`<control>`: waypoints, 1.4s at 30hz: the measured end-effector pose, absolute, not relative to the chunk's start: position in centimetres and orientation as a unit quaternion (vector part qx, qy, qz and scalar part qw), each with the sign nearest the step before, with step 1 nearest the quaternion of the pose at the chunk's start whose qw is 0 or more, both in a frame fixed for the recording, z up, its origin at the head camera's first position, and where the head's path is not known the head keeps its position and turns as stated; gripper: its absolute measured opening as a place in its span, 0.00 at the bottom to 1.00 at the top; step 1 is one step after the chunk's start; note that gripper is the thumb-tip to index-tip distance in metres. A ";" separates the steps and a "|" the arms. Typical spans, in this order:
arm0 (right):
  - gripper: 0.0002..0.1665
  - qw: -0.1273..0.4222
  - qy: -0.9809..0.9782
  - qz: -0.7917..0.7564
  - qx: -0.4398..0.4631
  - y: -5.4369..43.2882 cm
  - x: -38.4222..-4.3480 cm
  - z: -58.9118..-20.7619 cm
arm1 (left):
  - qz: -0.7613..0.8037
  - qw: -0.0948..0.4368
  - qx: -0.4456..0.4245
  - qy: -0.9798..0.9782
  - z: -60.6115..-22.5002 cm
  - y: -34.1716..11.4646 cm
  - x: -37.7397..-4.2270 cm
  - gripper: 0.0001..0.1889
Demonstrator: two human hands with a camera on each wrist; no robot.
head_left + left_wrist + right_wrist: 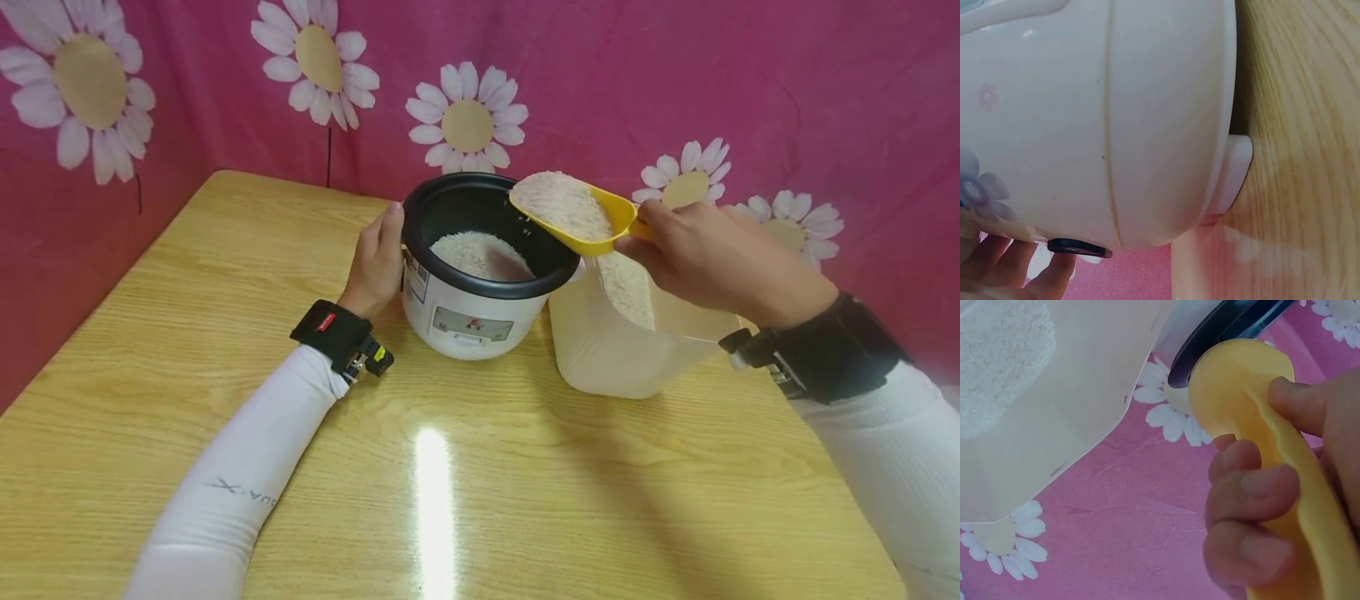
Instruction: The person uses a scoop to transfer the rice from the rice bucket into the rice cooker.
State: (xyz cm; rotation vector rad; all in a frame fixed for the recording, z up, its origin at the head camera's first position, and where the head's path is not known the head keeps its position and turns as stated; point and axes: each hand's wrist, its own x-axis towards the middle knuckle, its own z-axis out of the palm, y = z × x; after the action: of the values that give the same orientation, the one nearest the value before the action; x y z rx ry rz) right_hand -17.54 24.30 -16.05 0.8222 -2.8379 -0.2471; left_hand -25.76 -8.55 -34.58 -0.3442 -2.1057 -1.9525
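Note:
A white rice cooker (420,321) with a black rim stands on the table, and rice (476,252) lies in its dark inner pot. My left hand (377,262) holds the cooker's left side, thumb up by the rim. In the left wrist view its fingers (1054,275) bend against the cooker wall beside a dark handle-like piece. My right hand (720,258) grips the handle of a yellow scoop (618,212), heaped with rice (558,200). The scoop's front reaches over the cooker's right rim, and a few grains show just below its edge.
Right of the cooker, a translucent plastic bin (622,358) holds more rice (628,287), under the scoop and right hand. The wooden table (315,500) meets a pink curtain (585,83) with printed daisies behind and at the left.

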 end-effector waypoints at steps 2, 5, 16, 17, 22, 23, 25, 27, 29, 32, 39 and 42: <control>0.16 0.084 -0.953 -0.094 0.275 24.0 -17.7 -15.9 | -0.672 0.122 -0.117 -0.721 -34.6 -8.5 -25.8 0.30; 0.17 0.074 -0.955 -0.102 0.267 23.6 -17.9 -15.8 | -0.674 0.128 -0.122 -0.718 -34.6 -8.5 -25.8 0.29; 0.19 0.090 -0.955 -0.113 0.259 22.8 -18.7 -15.9 | -0.671 0.122 -0.127 -0.720 -34.7 -8.6 -25.8 0.29; 0.19 0.090 -0.956 -0.114 0.257 22.8 -18.8 -15.9 | -0.669 0.122 -0.127 -0.722 -34.7 -8.6 -25.8 0.29; 0.19 0.089 -0.957 -0.119 0.250 22.6 -18.9 -15.8 | -0.662 0.133 -0.133 -0.725 -34.7 -8.6 -25.9 0.29; 0.20 0.089 -0.957 -0.120 0.248 22.5 -19.0 -15.8 | -0.662 0.135 -0.135 -0.725 -34.7 -8.6 -25.9 0.29; 0.20 0.090 -0.957 -0.123 0.246 22.5 -19.0 -15.8 | -0.663 0.133 -0.135 -0.724 -34.7 -8.6 -25.8 0.29; 0.20 0.091 -0.958 -0.123 0.245 22.5 -19.1 -15.8 | -0.664 0.129 -0.133 -0.725 -34.7 -8.6 -25.8 0.29; 0.21 0.101 -0.956 -0.124 0.247 22.5 -19.2 -15.9 | -0.664 0.124 -0.130 -0.726 -34.7 -8.6 -25.8 0.30; 0.21 0.120 -0.951 -0.131 0.253 22.5 -19.3 -16.0 | -0.662 0.117 -0.125 -0.730 -34.7 -8.6 -25.8 0.30; 0.21 0.128 -0.947 -0.148 0.254 22.5 -19.6 -15.8 | -0.660 0.117 -0.123 -0.732 -34.7 -8.6 -25.8 0.30; 0.21 0.129 -0.947 -0.151 0.251 22.5 -19.6 -15.7 | -0.659 0.120 -0.123 -0.732 -34.7 -8.6 -25.9 0.30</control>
State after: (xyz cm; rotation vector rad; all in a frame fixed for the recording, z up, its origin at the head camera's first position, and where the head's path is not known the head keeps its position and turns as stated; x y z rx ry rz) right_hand -19.63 22.52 -15.74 0.7303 -2.7536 -0.4395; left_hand -25.88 -8.64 -34.69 -0.3599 -2.1388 -1.9264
